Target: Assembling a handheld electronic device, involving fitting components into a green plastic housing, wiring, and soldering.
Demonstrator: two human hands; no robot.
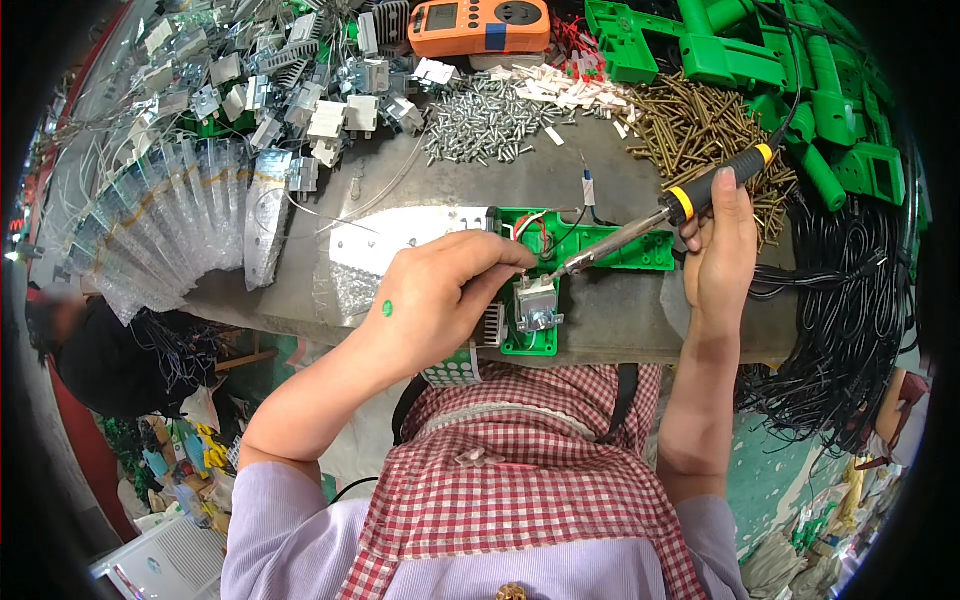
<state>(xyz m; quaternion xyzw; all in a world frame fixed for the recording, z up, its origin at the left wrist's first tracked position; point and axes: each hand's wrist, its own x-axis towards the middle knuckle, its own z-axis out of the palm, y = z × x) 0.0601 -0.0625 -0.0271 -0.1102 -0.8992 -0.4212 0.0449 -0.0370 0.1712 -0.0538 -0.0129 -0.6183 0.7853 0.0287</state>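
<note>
My right hand [722,250] is closed round the black and yellow handle of a soldering iron [620,242]. The iron slants down to the left. Its tip meets the top of a small metal-cased electrical part [537,308] with a white block. That part sits in a green plastic half-shell [640,252] with red, white and black wires inside. Just left of the iron's tip, my left hand [430,295] pinches thumb and fingers together at the part; what lies between the fingertips is hidden. A silver perforated metal piece [400,232] adjoins the shell, partly under my left hand.
Silver screws [485,120], long brass screws [690,130] and an orange meter [480,27] lie at the back. Metal-cased parts [340,115] pile up at left, above fanned clear sleeves [185,215]. Green shells [740,60] and black cables [850,290] crowd the right.
</note>
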